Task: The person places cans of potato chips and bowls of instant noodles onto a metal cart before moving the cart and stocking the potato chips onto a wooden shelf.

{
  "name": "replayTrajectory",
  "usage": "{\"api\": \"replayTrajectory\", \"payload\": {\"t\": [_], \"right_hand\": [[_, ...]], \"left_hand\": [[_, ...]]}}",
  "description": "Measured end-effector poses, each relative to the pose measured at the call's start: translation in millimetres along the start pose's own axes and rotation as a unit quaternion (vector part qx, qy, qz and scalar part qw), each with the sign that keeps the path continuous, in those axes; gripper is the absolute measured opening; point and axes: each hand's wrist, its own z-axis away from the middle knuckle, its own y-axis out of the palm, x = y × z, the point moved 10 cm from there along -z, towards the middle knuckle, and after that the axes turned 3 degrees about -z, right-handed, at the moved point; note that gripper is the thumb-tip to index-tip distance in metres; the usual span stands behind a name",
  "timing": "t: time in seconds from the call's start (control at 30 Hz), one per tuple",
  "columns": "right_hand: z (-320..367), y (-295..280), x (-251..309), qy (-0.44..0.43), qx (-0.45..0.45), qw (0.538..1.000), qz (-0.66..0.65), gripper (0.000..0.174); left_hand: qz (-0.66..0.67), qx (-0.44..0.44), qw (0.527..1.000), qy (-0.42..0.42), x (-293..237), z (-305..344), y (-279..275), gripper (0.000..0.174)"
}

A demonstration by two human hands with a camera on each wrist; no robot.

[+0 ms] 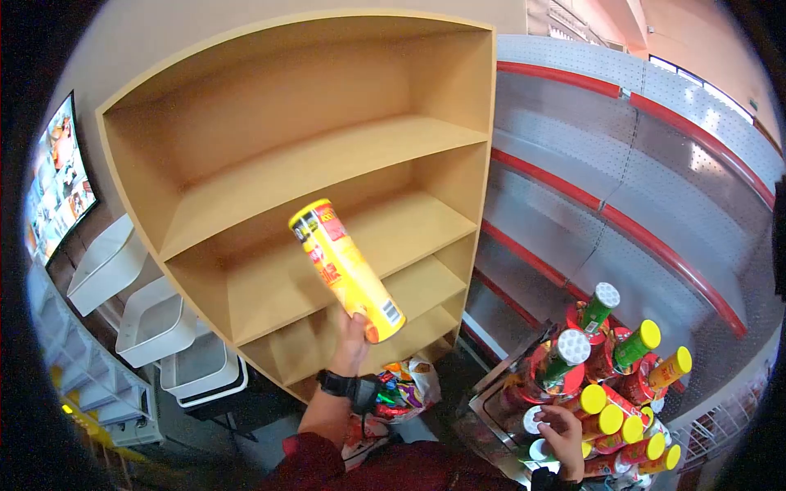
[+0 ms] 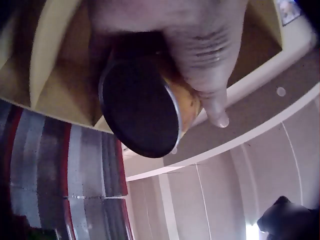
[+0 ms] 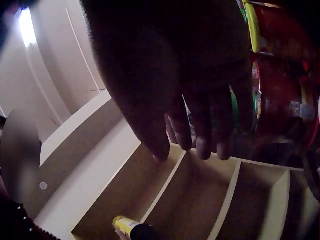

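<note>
My left hand (image 1: 352,342) grips a yellow chip can (image 1: 350,274) near its bottom end, tilted in front of the wooden shelf unit (image 1: 327,172). Its yellow lid points up and to the left. The left wrist view shows the can's dark round base (image 2: 140,110), with the thumb along its side. At lower right, my right hand (image 1: 563,438) hovers by a group of upright chip cans (image 1: 610,419) with yellow lids. Its fingers are loosely bent and hold nothing; in the right wrist view they hang apart, in shadow.
Red tubs with green cans (image 1: 602,307) stand in a cart at lower right. Behind it rise grey metal shelves with red edges (image 1: 565,180). A bag of colourful packets (image 1: 405,389) sits below the wooden unit. White baskets (image 1: 151,331) and a screen (image 1: 61,180) are at left.
</note>
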Motion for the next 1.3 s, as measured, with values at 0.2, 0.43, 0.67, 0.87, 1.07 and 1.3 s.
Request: {"api": "replayTrajectory", "payload": {"t": [0.2, 0.43, 0.67, 0.87, 1.07, 1.3], "right_hand": [[-23.8, 31.2, -4.1, 0.021, -0.023, 1.000, 0.000, 0.036], [-51.0, 84.0, 2.8, -0.004, 0.029, 1.000, 0.010, 0.034], [-54.8, 100.6, 16.8, 0.010, 0.026, 0.999, -0.037, 0.031], [-61.3, 105.2, 20.7, 0.003, 0.011, 1.000, -0.004, 0.030], [-60.8, 103.8, 17.7, 0.000, -0.004, 1.000, -0.003, 0.033], [-44.8, 96.2, 8.9, 0.028, -0.029, 0.999, -0.013, 0.034]], "left_hand": [[-0.254, -0.037, 0.941, 0.219, -159.6, -75.3, -0.2, 0.065], [-0.335, -0.107, 0.892, 0.285, -273.4, -160.4, -37.8, 0.057], [-0.382, -0.117, 0.898, 0.186, -264.9, -219.4, -78.7, 0.053], [-0.449, -0.118, 0.869, 0.171, -225.6, -263.7, -64.8, 0.054], [-0.464, -0.095, 0.866, 0.161, -194.2, -292.0, -29.8, 0.055], [-0.525, -0.105, 0.825, 0.181, -179.0, -316.7, -33.2, 0.062]]}}
